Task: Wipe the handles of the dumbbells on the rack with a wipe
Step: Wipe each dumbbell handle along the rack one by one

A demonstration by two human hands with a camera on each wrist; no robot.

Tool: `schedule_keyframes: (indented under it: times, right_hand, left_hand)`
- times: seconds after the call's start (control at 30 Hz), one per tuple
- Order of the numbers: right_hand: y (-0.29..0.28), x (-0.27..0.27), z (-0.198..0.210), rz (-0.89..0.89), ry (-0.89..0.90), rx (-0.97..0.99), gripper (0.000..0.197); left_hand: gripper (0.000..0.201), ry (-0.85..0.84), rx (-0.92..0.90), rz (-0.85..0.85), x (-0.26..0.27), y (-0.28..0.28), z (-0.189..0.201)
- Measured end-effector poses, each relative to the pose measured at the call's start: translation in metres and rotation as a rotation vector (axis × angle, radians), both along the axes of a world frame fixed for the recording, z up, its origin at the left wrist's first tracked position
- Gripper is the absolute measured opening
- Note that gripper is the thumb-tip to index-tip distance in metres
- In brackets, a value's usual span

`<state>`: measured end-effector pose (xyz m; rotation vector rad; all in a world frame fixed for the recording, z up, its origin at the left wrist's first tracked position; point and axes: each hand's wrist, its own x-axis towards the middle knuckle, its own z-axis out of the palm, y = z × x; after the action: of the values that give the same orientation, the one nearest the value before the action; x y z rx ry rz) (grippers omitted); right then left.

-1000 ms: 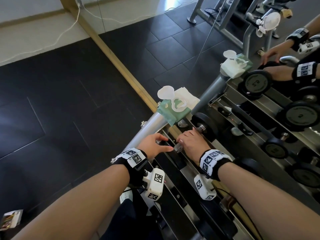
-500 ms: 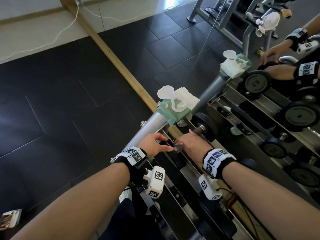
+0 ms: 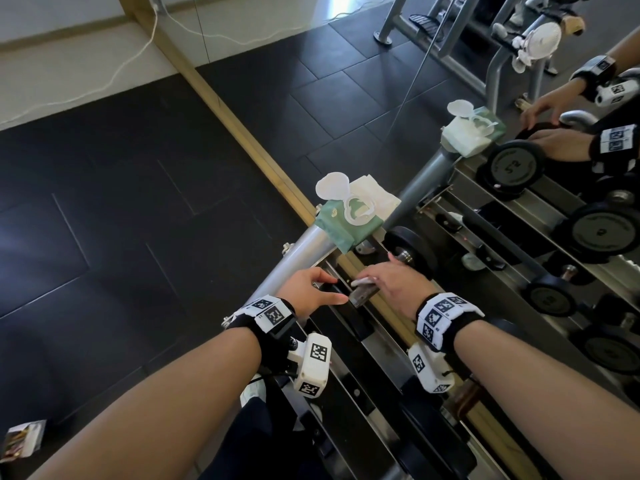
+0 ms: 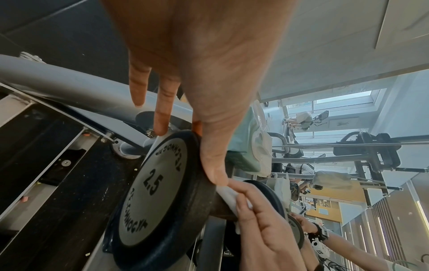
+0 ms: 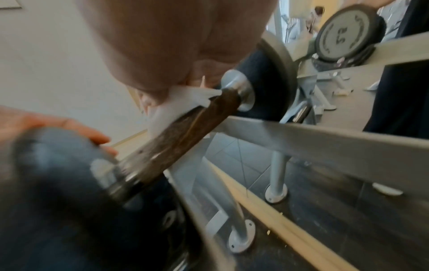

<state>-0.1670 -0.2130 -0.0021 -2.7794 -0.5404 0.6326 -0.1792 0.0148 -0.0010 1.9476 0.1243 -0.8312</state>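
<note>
A 2.5 dumbbell lies at the left end of the rack (image 3: 301,258). Its brown handle (image 3: 363,294) (image 5: 185,128) runs between the near plate (image 4: 160,185) and the far plate (image 3: 412,251) (image 5: 267,77). My right hand (image 3: 391,282) (image 4: 262,220) curls over the handle and holds a white wipe (image 3: 362,281) (image 4: 228,199) (image 5: 181,102) against it. My left hand (image 3: 308,289) (image 4: 204,73) rests on the near plate's rim with straight fingers and the thumb laid along the edge.
A green pack of wipes (image 3: 346,216) with its lid open sits on the rack's end post. A wood-framed mirror (image 3: 242,133) stands right behind the rack and doubles the dumbbells and my hands. More dumbbells (image 3: 550,299) fill the lower tier. Black floor tiles lie to the left.
My right hand has slid a little along the handle toward the far plate, baring more of the near end, and its wrist has swung right. The left hand stays put.
</note>
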Motion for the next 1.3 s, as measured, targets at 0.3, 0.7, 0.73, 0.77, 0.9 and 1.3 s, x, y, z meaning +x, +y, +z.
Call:
schedule_keyframes:
  times: [0.3,0.7,0.73,0.77,0.9,1.3]
  right_hand:
    - [0.018,-0.034,0.006,0.042,0.056,0.020,0.055]
    - [-0.005,-0.035,-0.001,-0.091,-0.012,0.013,0.069]
    - [0.000,-0.046,-0.005,-0.071,0.021,0.045,0.072]
    - [0.004,-0.053,-0.007,-0.042,0.054,0.064,0.074]
    - [-0.007,-0.045,-0.004,-0.012,0.024,0.065,0.080]
    - [0.012,-0.068,-0.009,-0.096,0.080,-0.003,0.074]
  left_hand:
    - [0.039,-0.012,-0.019,0.015,0.001,-0.002,-0.007]
    - [0.044,0.000,0.001,-0.005,0.003,-0.002,-0.009]
    - [0.044,0.006,-0.018,-0.001,0.003,-0.003,-0.009]
    - [0.043,0.015,-0.040,0.006,0.003,-0.003,-0.008]
    - [0.041,0.033,-0.051,0.014,0.003,-0.003,-0.008]
    - [0.034,-0.039,0.022,-0.069,0.012,-0.006,-0.014]
